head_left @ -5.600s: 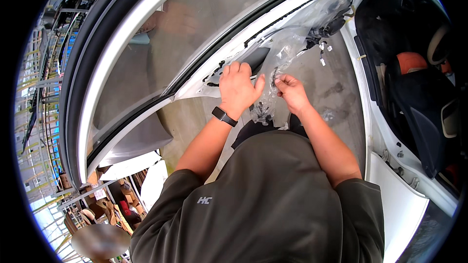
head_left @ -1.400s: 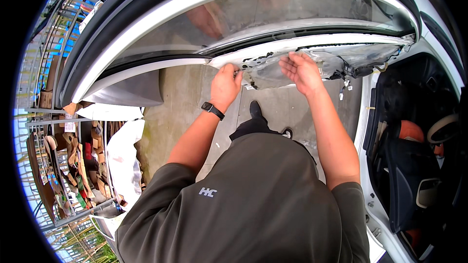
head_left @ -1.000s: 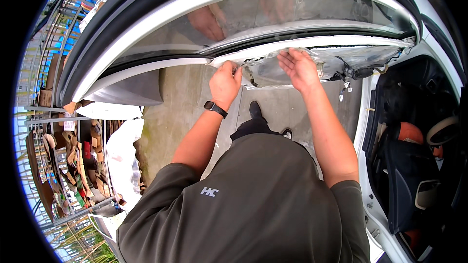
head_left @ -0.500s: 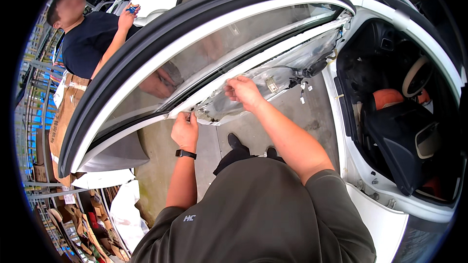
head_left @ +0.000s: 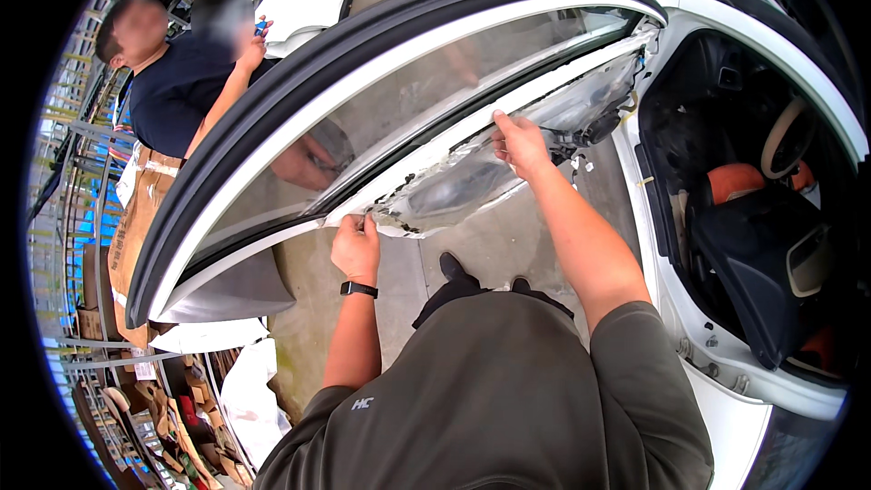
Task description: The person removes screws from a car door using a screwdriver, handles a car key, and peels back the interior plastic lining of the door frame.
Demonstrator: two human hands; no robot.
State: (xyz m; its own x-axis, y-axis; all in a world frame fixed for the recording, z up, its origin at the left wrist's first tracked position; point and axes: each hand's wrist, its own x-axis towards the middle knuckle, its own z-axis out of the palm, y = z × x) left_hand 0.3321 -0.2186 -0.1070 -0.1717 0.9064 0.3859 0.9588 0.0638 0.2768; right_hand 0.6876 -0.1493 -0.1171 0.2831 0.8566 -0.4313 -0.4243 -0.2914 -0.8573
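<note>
In front of me stands an open white car door (head_left: 454,147) with its inner side bare. A clear, crinkled plastic film (head_left: 454,191) covers the lower part, with broken black sealant along its upper edge. My left hand (head_left: 356,249), wearing a dark watch, is closed in a pinch on the film at the door's near left corner. Farther right and higher, my right hand (head_left: 522,147) has its fingers curled and thumb raised, closed at the film's upper edge; its fingertips are partly hidden. Above both hands lies the window glass (head_left: 381,95), framed by a thick black rubber seal (head_left: 272,73).
The car's open doorway (head_left: 717,181) is at right, with a black and orange seat (head_left: 753,245) and a steering wheel (head_left: 787,141). A co-worker (head_left: 177,91) stands beyond the door at left, holding something blue. Cardboard and shelving (head_left: 154,399) line the left. Loose connectors (head_left: 581,161) hang from the door.
My right hand has moved right and slightly up along the film's edge. My left hand stays at the corner. More black sealant shows between them. The whole view has shifted slightly.
</note>
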